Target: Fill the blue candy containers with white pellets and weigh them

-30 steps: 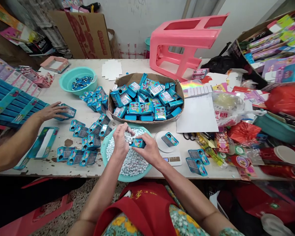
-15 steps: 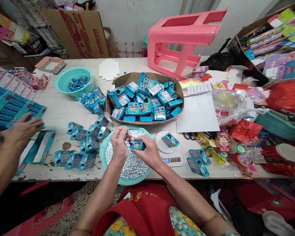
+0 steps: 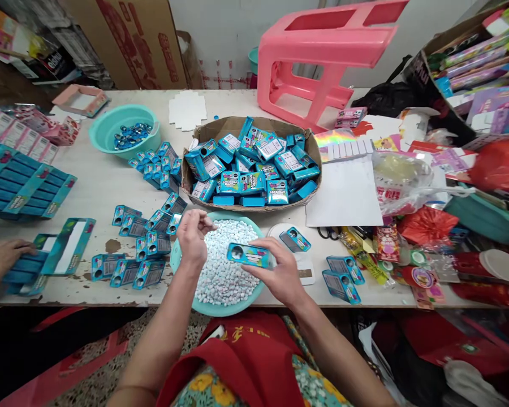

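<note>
My right hand [image 3: 280, 271] grips a small blue candy tin [image 3: 254, 256] by one end, its narrow face with a round hole turned up. Under the tin, a turquoise basin [image 3: 176, 263] is heaped with small pale candies [image 3: 227, 277]. My left hand [image 3: 193, 240] hovers over the basin's left side with fingers curled together; whether candies are in them is hard to make out. Just right of my right hand, another blue tin [image 3: 296, 239] rests on a white scale [image 3: 306, 270], partly hidden by that hand.
Behind the basin stands a cardboard box [image 3: 254, 210] full of blue tins. Several tins [image 3: 125, 273] stand to the left, two tins [image 3: 341, 287] right. A turquoise bowl [image 3: 97, 133] holds shiny round pieces. At far left, a co-worker's hand [image 3: 6, 257] touches blue display boxes [image 3: 70, 249].
My hands have moved apart: the left went left, while the right lowered the tin slightly and turned its holed face up. The co-worker's hand moved down and left.
</note>
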### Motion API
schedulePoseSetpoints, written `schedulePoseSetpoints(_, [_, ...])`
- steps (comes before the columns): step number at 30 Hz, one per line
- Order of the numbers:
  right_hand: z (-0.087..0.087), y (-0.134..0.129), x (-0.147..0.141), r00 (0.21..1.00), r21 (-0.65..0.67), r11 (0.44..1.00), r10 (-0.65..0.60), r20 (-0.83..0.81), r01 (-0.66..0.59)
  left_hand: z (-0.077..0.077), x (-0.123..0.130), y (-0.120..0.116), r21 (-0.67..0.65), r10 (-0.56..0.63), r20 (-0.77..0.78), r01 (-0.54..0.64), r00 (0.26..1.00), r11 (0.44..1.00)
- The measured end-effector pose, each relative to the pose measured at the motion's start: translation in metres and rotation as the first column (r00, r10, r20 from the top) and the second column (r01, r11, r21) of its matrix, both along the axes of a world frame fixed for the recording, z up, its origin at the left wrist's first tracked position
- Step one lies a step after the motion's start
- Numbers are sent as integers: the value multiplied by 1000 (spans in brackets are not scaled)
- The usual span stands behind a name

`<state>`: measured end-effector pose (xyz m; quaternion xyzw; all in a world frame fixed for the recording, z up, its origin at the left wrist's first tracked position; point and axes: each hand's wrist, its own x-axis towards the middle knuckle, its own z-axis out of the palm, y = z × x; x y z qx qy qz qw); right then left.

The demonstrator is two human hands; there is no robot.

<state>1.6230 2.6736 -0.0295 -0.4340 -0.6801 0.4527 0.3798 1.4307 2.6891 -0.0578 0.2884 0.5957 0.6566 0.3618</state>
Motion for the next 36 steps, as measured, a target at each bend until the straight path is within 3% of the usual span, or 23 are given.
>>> schedulePoseSetpoints(2, [2, -1, 13, 999, 11, 999, -37, 9, 37, -32, -11, 4, -188, -135, -232, 92, 963, 978])
schedulePoseSetpoints(6, [-3, -1, 24, 995, 35, 995, -91, 51, 90, -91, -6, 8, -358, -317, -399, 172, 860, 918])
schedulePoseSetpoints(8, [-6, -2, 25, 992, 48, 993, -112, 54, 109, -107, 4, 6, -482, -454, -510, 194, 731, 855])
schedulePoseSetpoints(10, [-8, -3, 23, 990, 52, 990, -130, 55, 127, -113, 11, 3, -592, -589, -552, 220, 591, 775])
schedulePoseSetpoints(12, [-11, -4, 21, 988, 45, 990, -140, 60, 137, -114, 13, -2, -620, -643, -525, 267, 557, 738])
schedulePoseSetpoints(14, [-16, -4, 19, 988, 33, 990, -136, 79, 134, -113, 10, -7, -586, -601, -489, 273, 631, 763])
schedulePoseSetpoints(16, [-21, -2, 18, 985, 24, 991, -132, 111, 130, -109, 7, -11, -520, -472, -422, 219, 774, 825])
schedulePoseSetpoints(18, [-25, -1, 18, 980, 23, 991, -136, 145, 135, -103, 6, -14, -446, -302, -242, 171, 922, 879])
schedulePoseSetpoints(20, [-26, 1, 18, 977, 26, 992, -125, 174, 122, -90, 6, -16, -399, -169, 37, 169, 985, 901])
schedulePoseSetpoints(22, [-24, 1, 15, 975, 33, 996, -93, 204, 88, -69, 9, -19, -359, -101, 281, 202, 954, 911])
schedulePoseSetpoints(24, [-23, 0, 8, 970, 48, 998, -59, 238, 49, -43, 12, -21, -277, -99, 431, 236, 897, 931])
schedulePoseSetpoints(28, [-22, -4, -13, 938, 100, 995, -4, 346, -33, 3, 24, -24, -60, -105, 522, 159, 847, 985])
schedulePoseSetpoints(31, [-22, -6, -27, 909, 114, 989, 39, 415, -94, 15, 30, -24, 14, -51, 463, 50, 885, 999])
schedulePoseSetpoints(36, [-20, -4, -32, 919, 119, 987, 50, 390, -104, 15, 30, -22, 23, 23, 418, -37, 908, 999])
